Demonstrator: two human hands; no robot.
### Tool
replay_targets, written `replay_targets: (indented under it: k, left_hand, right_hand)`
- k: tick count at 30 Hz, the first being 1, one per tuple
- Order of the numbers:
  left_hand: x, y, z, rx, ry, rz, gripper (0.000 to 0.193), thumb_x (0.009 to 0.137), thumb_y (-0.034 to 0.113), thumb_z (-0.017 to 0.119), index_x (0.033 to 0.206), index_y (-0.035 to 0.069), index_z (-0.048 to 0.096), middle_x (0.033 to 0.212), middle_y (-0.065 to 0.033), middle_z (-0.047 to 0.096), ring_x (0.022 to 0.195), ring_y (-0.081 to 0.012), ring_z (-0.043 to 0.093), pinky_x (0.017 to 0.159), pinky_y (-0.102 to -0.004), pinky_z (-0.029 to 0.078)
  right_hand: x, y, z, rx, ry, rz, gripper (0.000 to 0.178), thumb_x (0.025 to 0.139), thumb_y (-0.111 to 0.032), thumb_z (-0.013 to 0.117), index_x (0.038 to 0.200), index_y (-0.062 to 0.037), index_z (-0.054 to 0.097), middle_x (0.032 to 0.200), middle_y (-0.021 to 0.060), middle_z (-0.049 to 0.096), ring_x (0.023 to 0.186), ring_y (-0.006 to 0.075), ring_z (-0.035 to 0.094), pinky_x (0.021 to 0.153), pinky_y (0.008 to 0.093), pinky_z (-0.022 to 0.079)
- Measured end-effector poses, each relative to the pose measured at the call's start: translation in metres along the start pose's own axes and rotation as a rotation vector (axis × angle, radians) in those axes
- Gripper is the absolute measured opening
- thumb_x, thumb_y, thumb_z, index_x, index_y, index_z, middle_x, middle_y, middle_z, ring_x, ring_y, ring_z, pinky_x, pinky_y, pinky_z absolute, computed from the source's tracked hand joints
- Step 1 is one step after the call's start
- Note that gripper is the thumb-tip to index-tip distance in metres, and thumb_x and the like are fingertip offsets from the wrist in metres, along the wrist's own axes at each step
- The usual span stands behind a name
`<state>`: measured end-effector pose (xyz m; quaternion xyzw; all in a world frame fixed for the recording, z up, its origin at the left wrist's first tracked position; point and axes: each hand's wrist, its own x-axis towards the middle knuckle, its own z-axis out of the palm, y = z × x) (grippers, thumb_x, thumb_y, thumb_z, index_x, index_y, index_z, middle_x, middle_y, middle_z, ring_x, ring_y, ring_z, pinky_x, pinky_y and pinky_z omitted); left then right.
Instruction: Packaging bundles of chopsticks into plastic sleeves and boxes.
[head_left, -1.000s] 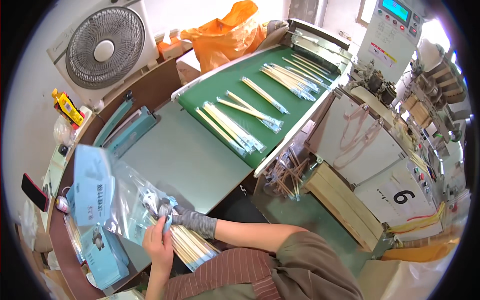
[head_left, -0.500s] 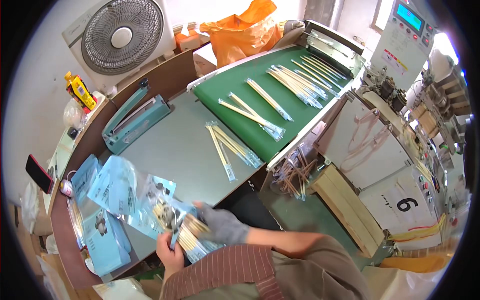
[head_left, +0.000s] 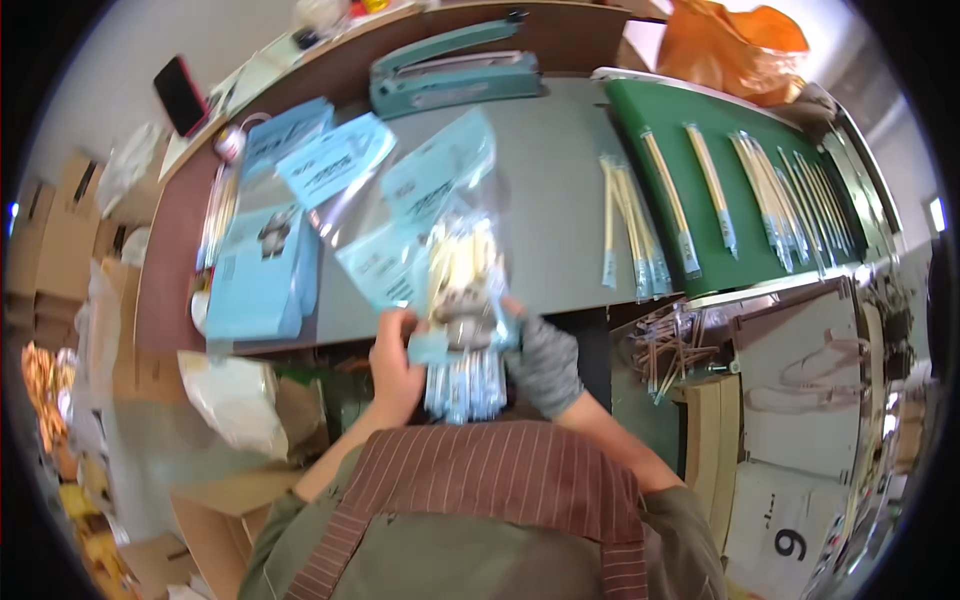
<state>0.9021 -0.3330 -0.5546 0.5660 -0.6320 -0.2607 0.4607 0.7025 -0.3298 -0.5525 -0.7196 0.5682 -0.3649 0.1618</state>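
Observation:
At the table's front edge I hold a clear plastic bag (head_left: 468, 322) with blue print and an animal picture. A thick bundle of wrapped chopsticks (head_left: 464, 388) is partly inside it, their blue-wrapped ends sticking out toward me. My bare left hand (head_left: 397, 365) pinches the left side of the bag's mouth. On the other side, my right hand (head_left: 545, 365), in a grey glove, is closed on the bag's right edge, its fingertips partly hidden. Beyond the bundle lie loose blue printed bags (head_left: 440, 175), partly overlapping. A stack of the same bags (head_left: 255, 282) sits at the left.
A teal heat sealer (head_left: 455, 88) stands at the table's back. Several wrapped chopsticks (head_left: 628, 225) lie at the table's right, with more on the green conveyor belt (head_left: 690, 108). A phone (head_left: 181, 97) leans at the far left. Below are a cardboard box (head_left: 215, 525) and a white bag (head_left: 232, 405).
My view has swung left, so the table sits more squarely ahead. The bundle now points straight away from me. My right hand has shifted from the chopsticks to the bag's right edge.

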Motion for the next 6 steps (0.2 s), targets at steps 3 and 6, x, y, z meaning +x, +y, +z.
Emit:
replay_targets:
  k: [3,6]
  left_hand:
    - [0.010,0.013,0.000,-0.009,-0.033,-0.100,0.018,0.080,0.006,0.058,0.094,0.002,0.047,0.083,-0.0096,0.053,0.070,-0.0145,0.051,0.067,-0.0267,0.043]
    - [-0.034,0.010,-0.023,0.076,-0.292,0.194,0.030,0.072,0.011,0.064,0.097,0.009,0.049,0.090,-0.0124,0.053,0.073,-0.0207,0.058,0.066,-0.0302,0.046]
  right_hand:
    - [-0.003,0.003,-0.002,0.073,0.027,0.083,0.047,0.074,-0.010,0.059,0.118,-0.0166,0.044,0.074,0.0131,0.059,0.065,0.0327,0.059,0.057,0.0404,0.047]
    - [-0.034,0.017,-0.003,0.098,-0.024,-0.113,0.044,0.077,-0.014,0.058,0.119,-0.0129,0.045,0.092,0.0100,0.063,0.077,0.0282,0.062,0.062,0.0373,0.049]
